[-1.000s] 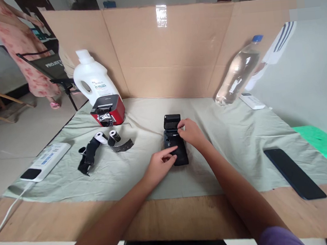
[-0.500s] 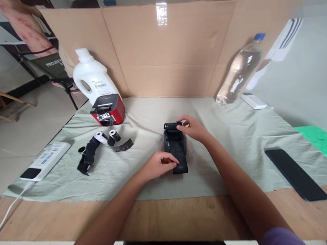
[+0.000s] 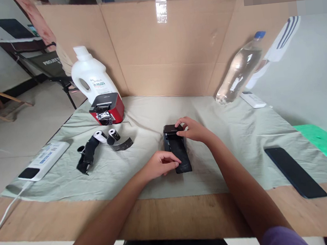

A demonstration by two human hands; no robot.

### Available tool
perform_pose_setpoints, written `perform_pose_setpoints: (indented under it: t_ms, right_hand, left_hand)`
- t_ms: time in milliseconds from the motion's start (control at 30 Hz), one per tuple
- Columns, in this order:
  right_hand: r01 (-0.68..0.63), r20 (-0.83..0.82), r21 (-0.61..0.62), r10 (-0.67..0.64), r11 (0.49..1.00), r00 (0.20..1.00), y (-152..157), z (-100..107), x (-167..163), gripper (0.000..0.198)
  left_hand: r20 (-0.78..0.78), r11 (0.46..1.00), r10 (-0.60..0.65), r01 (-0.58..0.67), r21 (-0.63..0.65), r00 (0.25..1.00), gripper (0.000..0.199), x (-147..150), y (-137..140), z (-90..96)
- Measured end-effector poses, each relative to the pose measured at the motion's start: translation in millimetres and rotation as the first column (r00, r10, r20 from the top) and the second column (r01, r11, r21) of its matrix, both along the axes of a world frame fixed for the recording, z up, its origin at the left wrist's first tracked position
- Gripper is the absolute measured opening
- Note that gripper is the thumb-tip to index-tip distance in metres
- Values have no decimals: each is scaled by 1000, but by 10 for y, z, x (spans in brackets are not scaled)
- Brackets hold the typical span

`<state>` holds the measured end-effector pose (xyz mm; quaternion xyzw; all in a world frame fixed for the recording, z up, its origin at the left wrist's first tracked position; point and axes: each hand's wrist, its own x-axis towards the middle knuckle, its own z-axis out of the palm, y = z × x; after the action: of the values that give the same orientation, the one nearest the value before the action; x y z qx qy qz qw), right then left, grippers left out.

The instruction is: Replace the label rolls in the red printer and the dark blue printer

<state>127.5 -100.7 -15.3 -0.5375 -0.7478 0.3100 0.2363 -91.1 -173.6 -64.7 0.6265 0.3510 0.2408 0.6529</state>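
Note:
A small black printer (image 3: 166, 143) stands on the cloth in front of me. Its lid (image 3: 169, 129) is tilted down at the far end, and a black paper strip (image 3: 182, 157) runs from under it toward me. The strip's near end is pinched between the thumb and forefinger of my left hand (image 3: 161, 164). My right hand (image 3: 192, 129) grips the lid's right side with thumb and fingers. Left of the printer lie small black rolls with white cores, one roll (image 3: 113, 135) trailing a curled strip, another (image 3: 90, 150) unwound in a long tail.
A red and black box-shaped printer (image 3: 112, 108) stands before a white detergent jug (image 3: 92, 75). A white power strip (image 3: 45, 160) lies left, a phone (image 3: 295, 172) right. The water bottle (image 3: 239, 71) leans by the cardboard screen (image 3: 168, 49). A person sits behind the screen.
My right hand has brought the lid down over the printer from its raised position. The strip's near end has shifted slightly right, with my left hand still on it.

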Motion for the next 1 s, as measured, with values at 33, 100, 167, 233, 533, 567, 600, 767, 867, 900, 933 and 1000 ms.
perform_pose_setpoints:
  t_ms: [33, 100, 167, 233, 533, 567, 600, 767, 867, 900, 933, 1000]
  right_hand:
    - [-4, 7, -8, 4, 1000, 1000, -5, 6, -1, 22]
    - [-23, 33, -32, 24, 999, 999, -16, 19, -6, 24]
    - [-34, 55, -49, 37, 998, 998, -23, 25, -14, 24]
    - [-25, 48, -61, 28, 998, 998, -16, 12, -20, 21]
    - [149, -152, -347, -212, 926, 965, 16, -125, -25, 52]
    - [152, -151, -367, -220, 918, 964, 1, -112, -33, 53]
    - [153, -146, -382, -223, 911, 964, -16, -92, -44, 53]
    - [169, -134, -440, -250, 882, 959, -93, 10, -99, 54]
    - [167, -147, -446, -256, 879, 955, -121, 18, -105, 56]
    - [162, -158, -446, -256, 880, 954, -127, 10, -99, 57]
    - [156, -171, -444, -254, 882, 952, -130, -2, -91, 58]
    - [138, -204, -442, -249, 886, 947, -131, -39, -63, 59]
  left_hand:
    - [-1, 1000, -1, 1, 0, 1000, 29, 4, -2, -7]
    - [-10, 1000, -5, 5, 3, 1000, 27, 2, 0, -8]
    - [-12, 1000, -11, 11, 7, 1000, 26, -8, 6, 1]
    - [-10, 1000, -19, 19, 6, 1000, 26, -19, 12, 10]
    - [-51, 999, -42, 43, 10, 998, 24, -57, 45, -1]
    - [-55, 999, -41, 42, 8, 998, 24, -59, 52, -4]
    - [-56, 999, -41, 41, 8, 998, 25, -62, 59, -8]
    - [-20, 998, -61, 61, 13, 998, 30, -75, 89, -20]
    - [10, 998, -10, 10, 58, 1000, 35, -99, 124, -10]
    - [21, 994, 48, -50, 100, 999, 34, -109, 146, -11]
    - [36, 981, 123, -127, 150, 992, 33, -119, 173, -17]
    - [76, 922, 282, -292, 255, 956, 31, -138, 242, -52]
